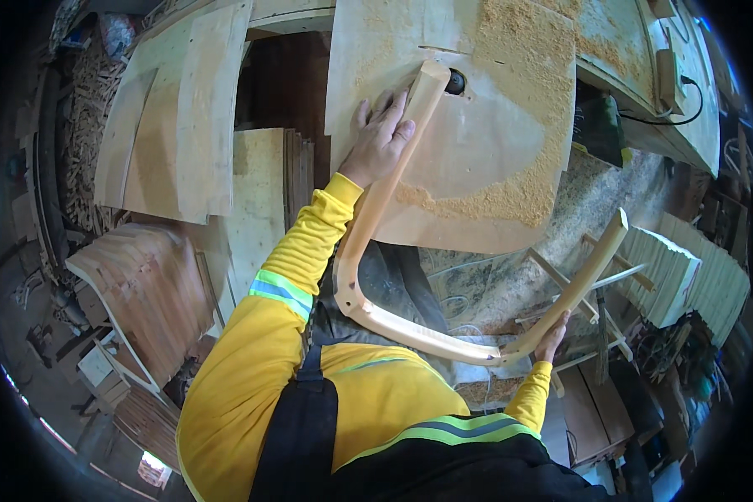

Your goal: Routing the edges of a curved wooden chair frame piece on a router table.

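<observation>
A U-shaped, light wooden frame with rounded corners lies partly on the sawdust-strewn wooden tabletop. Its far left end touches or nearly touches a dark round piece set in a hole in the top; I cannot tell which. My left hand lies along that arm of the frame, fingers stretched out and thumb against the wood. The frame's curved lower part passes in front of my body, off the table. My right hand is closed around the other arm, near its lower bend, and most of its fingers are hidden.
Flat boards stand at the left, above stacked curved wooden panels. Sawdust covers the top's right side. A black cable hangs at the far right bench. Pale stacked pieces and a wooden rack stand at right.
</observation>
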